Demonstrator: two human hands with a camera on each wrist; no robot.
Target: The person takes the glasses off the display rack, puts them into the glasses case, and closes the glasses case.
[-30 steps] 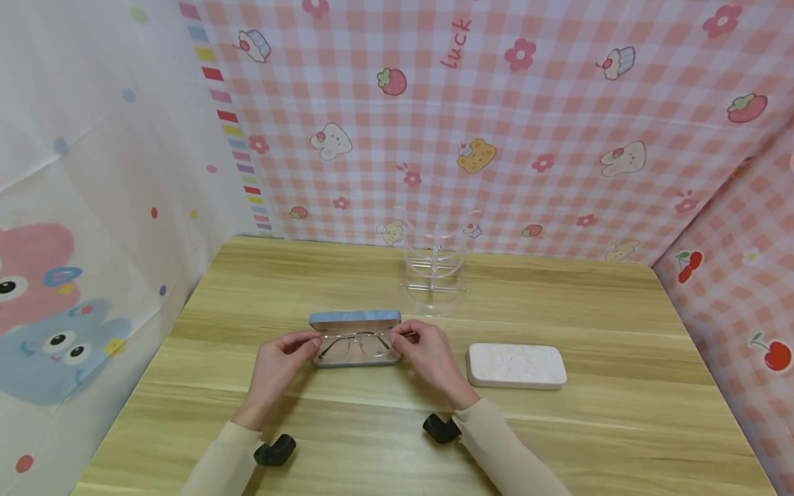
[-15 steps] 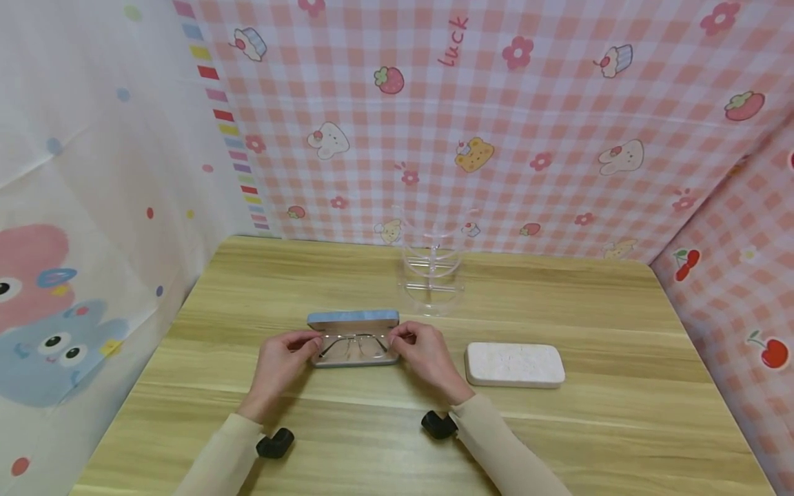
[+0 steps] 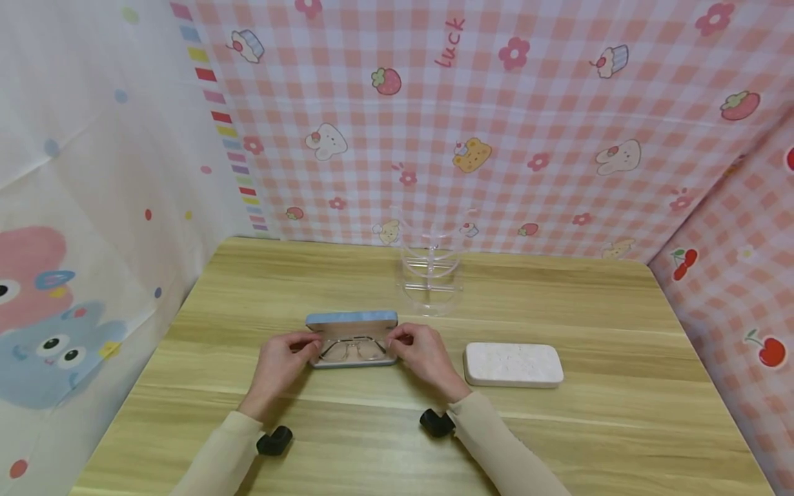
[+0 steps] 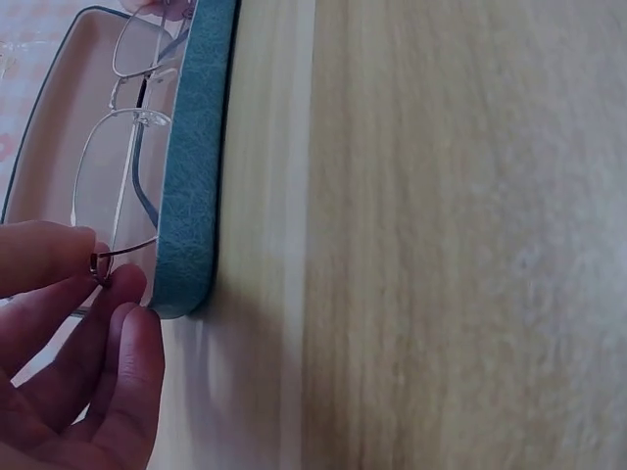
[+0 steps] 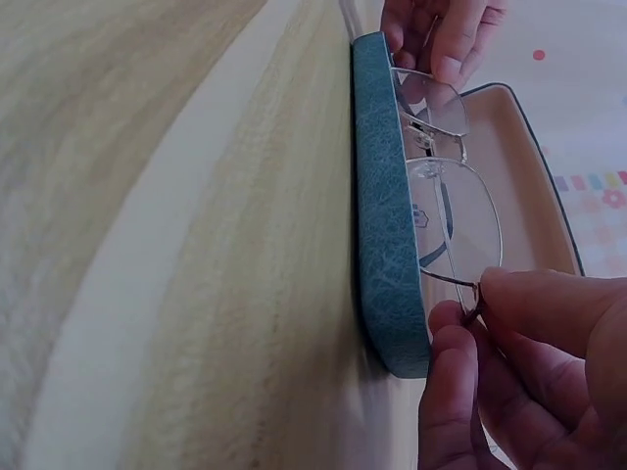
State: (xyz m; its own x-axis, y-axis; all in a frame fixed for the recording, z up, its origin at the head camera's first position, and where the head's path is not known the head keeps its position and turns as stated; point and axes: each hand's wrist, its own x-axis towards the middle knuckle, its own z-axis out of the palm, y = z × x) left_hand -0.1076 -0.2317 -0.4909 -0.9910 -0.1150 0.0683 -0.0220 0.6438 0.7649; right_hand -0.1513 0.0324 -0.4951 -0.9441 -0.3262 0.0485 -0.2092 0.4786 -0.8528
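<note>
Thin metal-framed eyeglasses (image 3: 352, 349) with folded temples lie within an open blue glasses case (image 3: 352, 317), whose lid stands up at the back. At the left end of the frame, my left hand (image 3: 277, 365) pinches the hinge corner between thumb and fingers. My right hand (image 3: 428, 358) pinches the opposite hinge corner the same way. In the left wrist view, the left thumb and fingertips close on the eyeglasses' corner (image 4: 102, 257) beside the case's textured wall (image 4: 193, 157). The right wrist view has the lens (image 5: 460, 215) partly below the case's rim.
A closed white glasses case (image 3: 513, 364) lies to the right of my right hand. Behind the blue case stands a clear acrylic display stand (image 3: 431, 275). Black wrist-camera mounts (image 3: 275, 441) sit at both cuffs. Patterned cloth (image 3: 434, 138) walls the wooden table (image 3: 589, 427).
The eyeglasses tip slightly and sit a little lower in the blue case, with both hands still pinching their corners. The whole scene shifts slightly left in view.
</note>
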